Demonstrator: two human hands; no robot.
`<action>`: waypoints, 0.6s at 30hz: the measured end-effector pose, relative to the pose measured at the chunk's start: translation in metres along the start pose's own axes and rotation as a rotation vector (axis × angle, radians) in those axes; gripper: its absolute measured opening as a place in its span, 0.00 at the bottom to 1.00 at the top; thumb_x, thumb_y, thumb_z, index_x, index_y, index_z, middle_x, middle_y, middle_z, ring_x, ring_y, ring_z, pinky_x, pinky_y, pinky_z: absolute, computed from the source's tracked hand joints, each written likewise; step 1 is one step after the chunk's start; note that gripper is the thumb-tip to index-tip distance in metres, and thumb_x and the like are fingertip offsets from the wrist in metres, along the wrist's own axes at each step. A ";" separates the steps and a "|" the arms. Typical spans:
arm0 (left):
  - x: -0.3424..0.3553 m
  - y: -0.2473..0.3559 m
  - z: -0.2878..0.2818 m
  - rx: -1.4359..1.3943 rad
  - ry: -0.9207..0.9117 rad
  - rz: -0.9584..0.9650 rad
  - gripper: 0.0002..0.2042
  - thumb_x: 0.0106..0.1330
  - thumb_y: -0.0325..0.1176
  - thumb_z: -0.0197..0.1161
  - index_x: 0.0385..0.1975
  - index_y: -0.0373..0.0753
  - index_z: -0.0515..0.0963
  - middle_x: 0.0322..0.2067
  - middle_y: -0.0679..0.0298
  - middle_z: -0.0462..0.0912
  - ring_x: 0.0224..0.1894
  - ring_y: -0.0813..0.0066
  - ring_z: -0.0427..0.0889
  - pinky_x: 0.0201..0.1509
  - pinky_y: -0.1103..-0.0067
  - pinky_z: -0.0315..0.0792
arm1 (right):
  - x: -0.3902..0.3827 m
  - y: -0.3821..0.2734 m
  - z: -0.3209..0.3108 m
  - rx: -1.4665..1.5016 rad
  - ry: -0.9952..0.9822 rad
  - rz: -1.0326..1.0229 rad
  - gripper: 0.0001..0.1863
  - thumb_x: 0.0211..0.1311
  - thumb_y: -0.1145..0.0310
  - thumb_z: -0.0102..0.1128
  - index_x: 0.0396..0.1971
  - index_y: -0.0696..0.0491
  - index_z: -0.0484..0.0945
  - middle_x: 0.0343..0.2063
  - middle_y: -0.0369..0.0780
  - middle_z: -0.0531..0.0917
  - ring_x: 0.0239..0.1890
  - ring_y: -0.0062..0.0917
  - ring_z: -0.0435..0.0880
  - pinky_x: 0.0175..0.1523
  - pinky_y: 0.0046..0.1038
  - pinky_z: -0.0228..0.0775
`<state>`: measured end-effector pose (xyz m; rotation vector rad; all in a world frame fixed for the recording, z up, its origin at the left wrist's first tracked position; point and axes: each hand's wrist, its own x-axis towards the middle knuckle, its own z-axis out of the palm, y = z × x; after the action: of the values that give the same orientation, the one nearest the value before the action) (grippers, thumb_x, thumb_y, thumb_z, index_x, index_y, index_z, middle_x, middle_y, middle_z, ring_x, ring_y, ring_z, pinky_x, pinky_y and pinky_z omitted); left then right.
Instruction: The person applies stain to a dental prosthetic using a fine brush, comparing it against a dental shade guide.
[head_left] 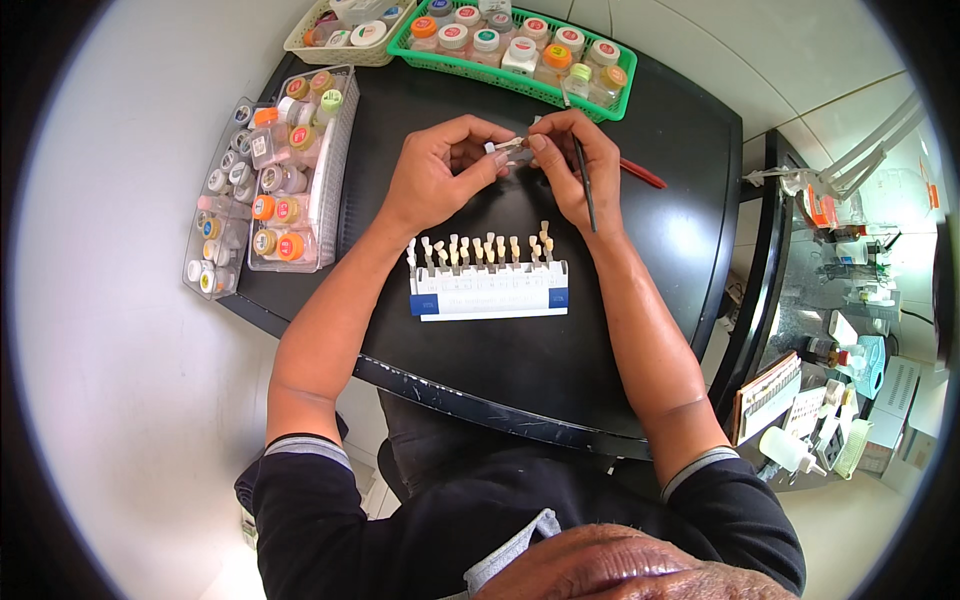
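Observation:
In front of me my left hand (445,170) is closed, pinching small metal-stemmed tooth shade tabs (511,146) between thumb and fingers. My right hand (580,165) meets it there, thumb and fingertips closed on the other end of these pieces. A slim dark-handled brush (585,180) also lies across my right hand, its tip pointing away from me. The fingers partly hide the pinched pieces. Nearer to me lies a white and blue tooth shade guide (490,300), with a row of tooth-shaped tabs (488,248) standing out of its far side.
A green basket (500,75) of lidded jars stands at the back, beside a cream basket (350,50). Clear trays (340,170) of small bottles line the left side. A red pen-like tool (642,173) lies right of my hand on the black table (670,260). A cluttered counter (800,330) is farther right.

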<state>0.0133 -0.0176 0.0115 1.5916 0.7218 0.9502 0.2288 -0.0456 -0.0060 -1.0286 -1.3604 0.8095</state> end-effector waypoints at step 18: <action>0.007 -0.008 -0.004 -0.211 0.127 -0.048 0.13 0.77 0.23 0.67 0.58 0.29 0.81 0.43 0.56 0.90 0.45 0.71 0.93 0.52 0.80 0.87 | 0.001 -0.005 0.000 0.016 -0.017 0.008 0.16 0.68 0.78 0.71 0.55 0.59 0.83 0.37 0.36 0.89 0.34 0.12 0.83 0.39 0.18 0.73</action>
<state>0.0137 -0.0080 0.0057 1.3339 0.7192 1.0631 0.2287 -0.0460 -0.0012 -1.0172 -1.3624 0.8355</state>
